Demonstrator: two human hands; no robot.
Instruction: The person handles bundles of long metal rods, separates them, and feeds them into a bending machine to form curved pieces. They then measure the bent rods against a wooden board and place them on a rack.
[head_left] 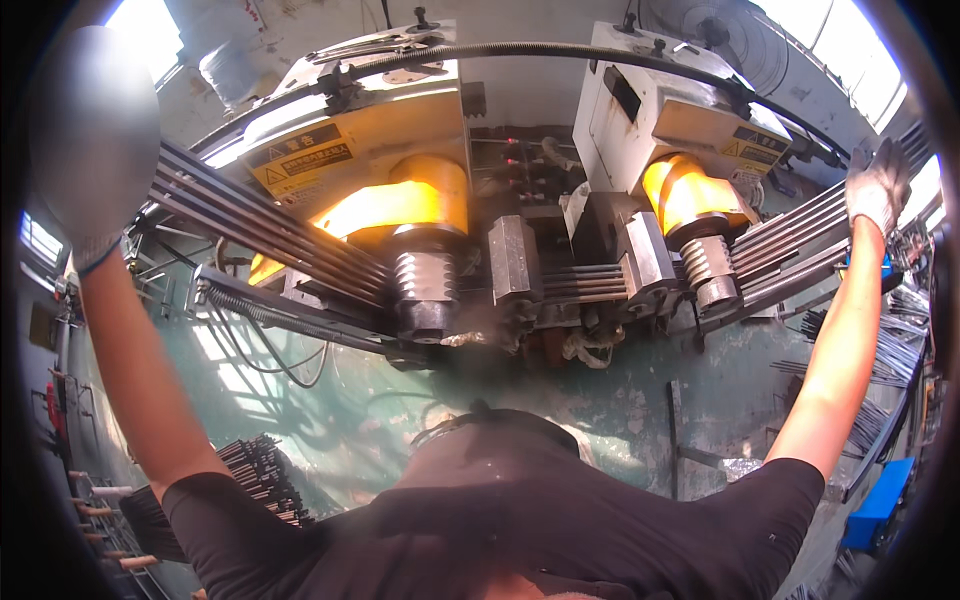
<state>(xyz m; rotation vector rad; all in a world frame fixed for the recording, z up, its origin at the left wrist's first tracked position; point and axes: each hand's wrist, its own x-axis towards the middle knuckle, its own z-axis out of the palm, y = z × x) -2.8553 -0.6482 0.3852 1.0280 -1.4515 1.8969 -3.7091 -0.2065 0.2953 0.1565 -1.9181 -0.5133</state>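
On the left, the person's gloved left hand [95, 150] (very blurry) was by the long metal bars [275, 230]; its grip could not be told. The bars dipped into the big machine [515, 260] in the middle, then rose right. There, the gloved right hand [880, 185] overlapped their ends, its grip unclear too.

Your blurred, gloved left hand [95, 150] is beside the metal rods [270, 228] beyond the machine's [612, 125] left edge. Your gloved right hand [878, 186] is at the rods beyond its right edge.
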